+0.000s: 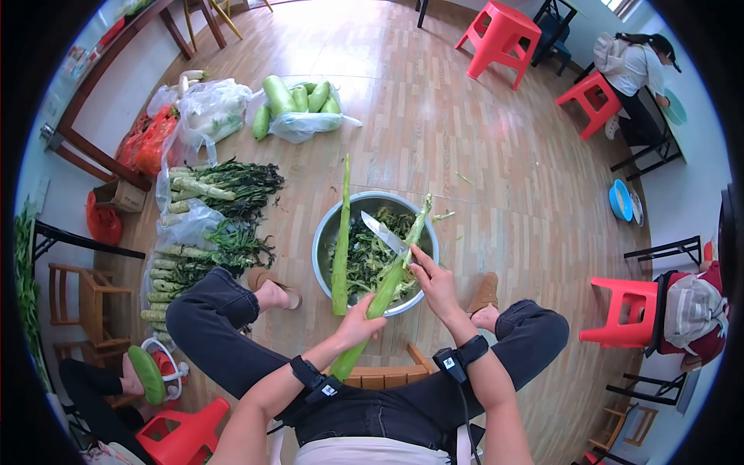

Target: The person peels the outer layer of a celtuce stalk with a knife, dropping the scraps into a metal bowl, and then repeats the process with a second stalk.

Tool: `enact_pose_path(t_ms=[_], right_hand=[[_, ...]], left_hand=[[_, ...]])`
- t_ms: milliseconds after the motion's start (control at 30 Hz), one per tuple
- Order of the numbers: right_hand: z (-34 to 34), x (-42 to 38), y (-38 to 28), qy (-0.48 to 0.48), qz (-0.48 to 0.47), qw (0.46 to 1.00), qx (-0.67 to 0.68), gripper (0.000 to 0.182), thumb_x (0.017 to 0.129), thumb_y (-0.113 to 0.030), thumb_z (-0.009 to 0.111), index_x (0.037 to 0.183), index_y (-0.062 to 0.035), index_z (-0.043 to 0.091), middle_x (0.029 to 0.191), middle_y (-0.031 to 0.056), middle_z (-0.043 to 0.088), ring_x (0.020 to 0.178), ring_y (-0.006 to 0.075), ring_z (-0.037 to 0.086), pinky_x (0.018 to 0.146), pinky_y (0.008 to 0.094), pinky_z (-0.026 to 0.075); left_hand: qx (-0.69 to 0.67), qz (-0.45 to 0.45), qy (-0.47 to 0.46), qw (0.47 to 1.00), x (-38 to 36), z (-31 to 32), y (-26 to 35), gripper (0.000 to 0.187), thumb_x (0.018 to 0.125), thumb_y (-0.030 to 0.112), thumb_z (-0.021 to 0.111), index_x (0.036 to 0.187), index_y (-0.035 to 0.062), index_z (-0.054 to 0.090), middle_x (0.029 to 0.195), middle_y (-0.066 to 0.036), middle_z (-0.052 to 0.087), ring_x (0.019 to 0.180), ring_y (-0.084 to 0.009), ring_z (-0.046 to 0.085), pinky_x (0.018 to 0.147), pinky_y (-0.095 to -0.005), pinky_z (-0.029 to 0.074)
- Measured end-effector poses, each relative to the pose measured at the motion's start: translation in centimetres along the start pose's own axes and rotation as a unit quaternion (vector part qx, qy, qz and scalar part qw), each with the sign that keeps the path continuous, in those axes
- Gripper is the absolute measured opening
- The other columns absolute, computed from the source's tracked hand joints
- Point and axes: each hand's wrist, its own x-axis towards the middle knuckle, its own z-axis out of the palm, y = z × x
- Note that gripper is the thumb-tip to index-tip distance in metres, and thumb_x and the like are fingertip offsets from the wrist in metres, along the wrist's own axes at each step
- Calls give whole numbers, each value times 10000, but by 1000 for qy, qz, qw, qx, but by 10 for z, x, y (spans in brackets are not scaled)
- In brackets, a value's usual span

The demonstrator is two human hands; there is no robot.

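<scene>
My left hand [359, 322] is closed around the lower part of a long green celtuce stem [391, 280], which slants up and to the right over a metal basin [320, 273]. In my right hand [435, 285] is a knife [383, 232], its blade pointing up and left and lying against the stem; the handle is mostly hidden by my fingers. A second, peeled-looking celtuce stem [341, 248] leans across the basin's left rim. Green peelings and leaves [364, 263] fill much of the basin, which stands on the floor between my feet.
Leafy celtuce stalks [203, 186] lie in piles on the left. Beyond them are a bag of pale green gourds [298, 99] and a red bag [151, 139]. Red stools [500, 39] stand around. Other people sit at right and lower left. A few peel scraps [444, 216] dot the floor.
</scene>
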Motion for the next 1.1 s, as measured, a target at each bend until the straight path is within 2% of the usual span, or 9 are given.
enact_pose_path(t_ms=[433, 533, 633, 733, 833, 900, 967, 1033, 1100], right_hand=[[-6, 6, -1, 17, 36, 999, -13, 350, 860, -269, 598, 1209, -246, 569, 811, 117, 666, 597, 183, 636, 560, 320, 474], [2, 9, 14, 58, -10, 995, 81, 339, 879, -263, 583, 1212, -199, 572, 756, 45, 674, 491, 119, 553, 495, 284, 440], [-5, 15, 15, 8, 71, 976, 208, 345, 910, -257, 548, 1242, -163, 551, 634, -43, 573, 443, 55, 445, 425, 221, 366], [-33, 29, 10, 58, 136, 947, 286, 354, 947, -235, 477, 1297, -184, 496, 548, -106, 332, 450, 6, 326, 389, 179, 239], [-48, 25, -4, 39, 127, 960, 245, 355, 946, -241, 480, 1292, -169, 501, 594, -88, 431, 475, 10, 344, 419, 173, 283], [-34, 13, -5, 10, 104, 974, 201, 366, 929, -256, 512, 1282, -156, 508, 842, -21, 631, 618, 54, 506, 551, 232, 424], [-9, -6, -4, -37, 48, 995, 82, 395, 913, -280, 528, 1294, -181, 492, 804, 55, 666, 629, 125, 602, 567, 282, 463], [0, -21, -32, -147, 79, 984, -58, 441, 883, -329, 552, 1301, -211, 475, 748, 116, 653, 606, 225, 637, 558, 335, 487], [18, -34, -32, -137, 26, 987, -84, 463, 867, -355, 560, 1303, -229, 467, 710, 111, 640, 588, 255, 628, 545, 356, 487]], left_hand=[[-21, -8, -19, 1000, -2, 2, 6, 495, 759, 22, 580, 1225, 33, 417, 718, -25, 547, 544, -92, 537, 503, -237, 461], [-35, -14, -26, 999, -1, 1, 6, 422, 764, 12, 577, 1169, 55, 465, 715, -18, 539, 556, -88, 536, 517, -235, 461], [-58, -33, -34, 997, 0, -1, 5, 408, 762, 14, 582, 1154, 54, 476, 723, -22, 544, 570, -94, 542, 541, -243, 465], [-71, -64, -40, 995, 3, -3, -12, 355, 766, 32, 589, 1108, 45, 497, 734, -28, 553, 597, -96, 548, 569, -246, 463], [-33, -70, -18, 997, 17, -12, -38, 269, 784, 81, 595, 1039, 35, 523, 741, -26, 560, 614, -91, 546, 584, -244, 453], [1, -61, 8, 998, 22, -13, -43, 228, 797, 112, 600, 1001, 31, 537, 741, -21, 561, 617, -88, 541, 586, -242, 447], [-19, -67, 52, 996, 22, -16, -27, 206, 820, 171, 604, 962, 30, 554, 726, -15, 561, 588, -88, 528, 553, -234, 433], [-16, -80, 67, 994, 23, -20, -16, 196, 829, 175, 610, 945, 24, 562, 696, -17, 558, 555, -101, 521, 508, -244, 430], [-34, -28, 106, 993, 24, -18, -8, 173, 829, 147, 604, 933, 15, 566, 663, -25, 554, 527, -112, 524, 470, -253, 431]])
